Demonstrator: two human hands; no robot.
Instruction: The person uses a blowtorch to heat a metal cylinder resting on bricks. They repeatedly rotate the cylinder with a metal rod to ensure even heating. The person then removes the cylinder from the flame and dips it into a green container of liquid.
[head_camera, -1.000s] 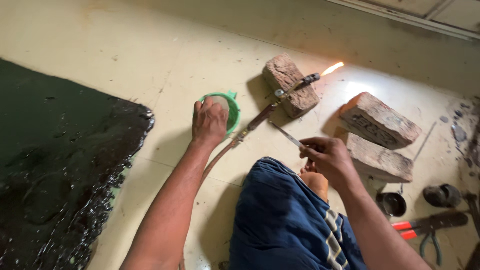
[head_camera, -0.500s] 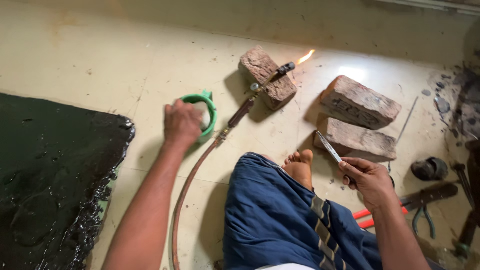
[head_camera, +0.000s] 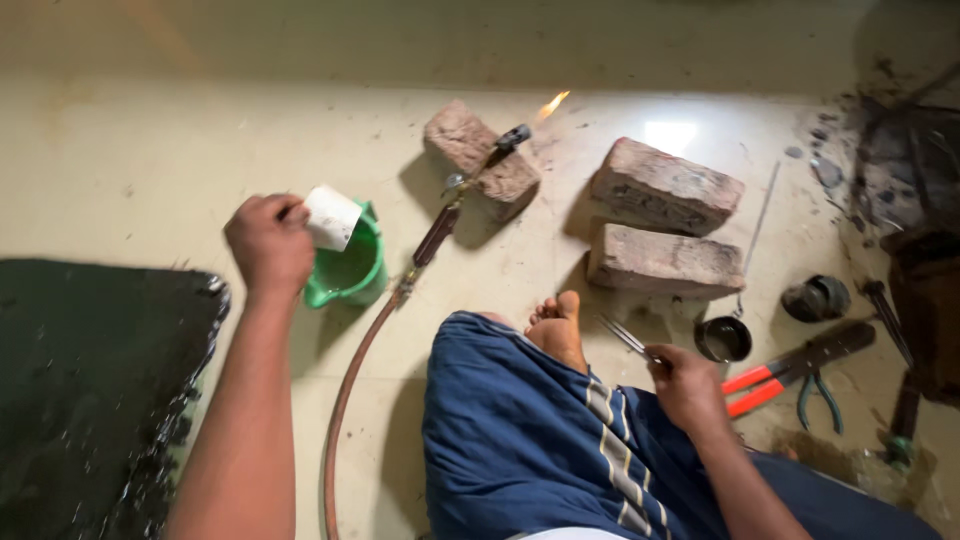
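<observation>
My left hand holds a small white cup just above a green jug on the floor. My right hand rests by my knee and grips thin metal tweezers that point toward my bare foot. A lit gas torch lies propped on a brick, its flame pointing up and to the right. Its brown hose runs down between my arm and my blue-clad leg.
Two more bricks lie stacked to the right of the torch. A small dark pot, red-handled cutters, green-handled pliers and a dark round thing sit at the right. A wet black sheet covers the floor at left.
My left hand has lifted a white cup out of the green jug. My right hand drew back with the tweezers from near the torch to beside my knee.
</observation>
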